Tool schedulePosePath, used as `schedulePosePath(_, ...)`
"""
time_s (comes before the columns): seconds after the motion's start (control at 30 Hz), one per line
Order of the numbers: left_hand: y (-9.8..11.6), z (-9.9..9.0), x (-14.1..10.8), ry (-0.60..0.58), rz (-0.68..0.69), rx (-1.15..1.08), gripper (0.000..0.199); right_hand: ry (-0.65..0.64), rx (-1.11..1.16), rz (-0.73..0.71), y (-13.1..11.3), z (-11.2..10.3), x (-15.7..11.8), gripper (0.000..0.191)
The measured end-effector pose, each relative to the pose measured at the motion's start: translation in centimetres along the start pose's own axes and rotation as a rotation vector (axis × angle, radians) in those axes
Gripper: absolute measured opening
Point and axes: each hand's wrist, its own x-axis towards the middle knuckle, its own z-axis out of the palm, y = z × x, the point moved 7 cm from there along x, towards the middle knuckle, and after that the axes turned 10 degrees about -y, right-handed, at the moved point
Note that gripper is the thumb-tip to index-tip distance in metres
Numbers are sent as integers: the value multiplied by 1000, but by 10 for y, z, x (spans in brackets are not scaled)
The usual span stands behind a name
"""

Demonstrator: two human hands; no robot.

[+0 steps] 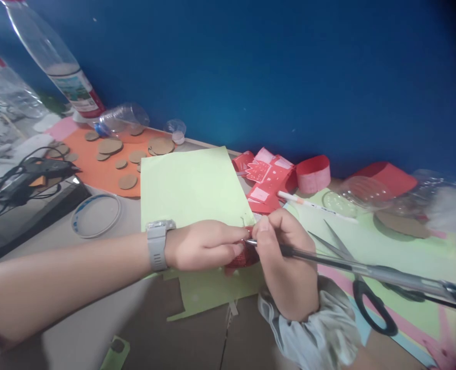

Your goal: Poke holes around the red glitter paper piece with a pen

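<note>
My left hand (208, 245), with a grey watch at its wrist, presses a small red piece (245, 258) onto light green paper (189, 185); its fingers lie together, nearly flat. My right hand (285, 257) is closed round a black and clear pen (328, 260). The pen's metal tip touches or nearly touches the red piece beside my left fingertips. Much of the red piece is hidden under both hands. Red and pink paper cutouts (270, 177) lie just behind the green paper.
Black-handled scissors (372, 303) lie open at right, near a white marker (312, 205). Cardboard discs (110, 146) rest on orange paper (85, 167). A tape roll (96, 216), a tall bottle (68, 77) and a black cabled device (35, 177) are at left. A blue wall (251, 77) stands behind.
</note>
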Motion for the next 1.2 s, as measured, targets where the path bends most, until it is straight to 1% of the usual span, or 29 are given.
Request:
schedulePosePath(0.37, -2, 0, 0, -4, -17, -14, 11, -16, 26, 1, 0, 2, 1, 29)
schedulePosePath(0.63, 0, -1, 1, -3, -19, 10, 12, -15, 13, 7, -2, 1, 2, 29)
schedulePosePath(0.8, 2, -1, 1, 3, -11, 22, 13, -13, 17, -7, -3, 1, 1, 29)
schedulePosePath(1.0, 1, -1, 1, 6, 3, 26, 13, -13, 33, 9, -3, 0, 1, 29)
schedulePosePath(1.2, 1, -1, 1, 3, 14, 31, 14, -8, 82, 7, -4, 1, 2, 29)
